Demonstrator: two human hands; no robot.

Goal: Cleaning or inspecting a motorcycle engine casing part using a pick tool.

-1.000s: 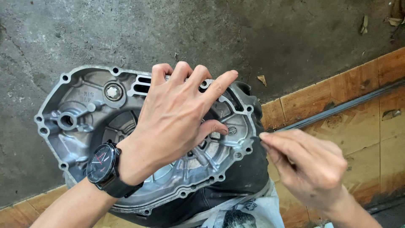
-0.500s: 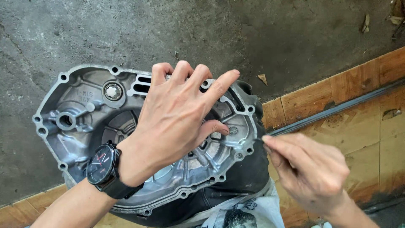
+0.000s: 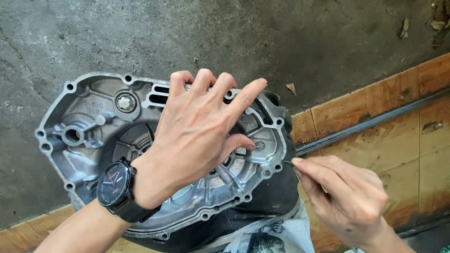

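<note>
A silver cast-metal engine cover (image 3: 93, 126) lies inside-up, its rim ringed with bolt holes. My left hand (image 3: 201, 131) rests flat on its right half, fingers spread, thumb near a round boss; a black wristwatch (image 3: 115, 185) sits on that wrist. My right hand (image 3: 347, 194) is at the cover's right rim, fingers pinched together on a thin dark pointed tool (image 3: 287, 162) whose tip touches the rim edge. Most of the tool is hidden in the fingers.
The cover lies on dark cloth (image 3: 262, 206) over a printed fabric (image 3: 267, 241). Rough grey concrete (image 3: 281, 42) fills the top. Orange-brown tiles (image 3: 389, 131) with a dark metal track (image 3: 375, 122) run diagonally at the right. Small dry leaf bits lie about.
My right hand has slid slightly down along the cover's right rim. My left hand and the cover have stayed put.
</note>
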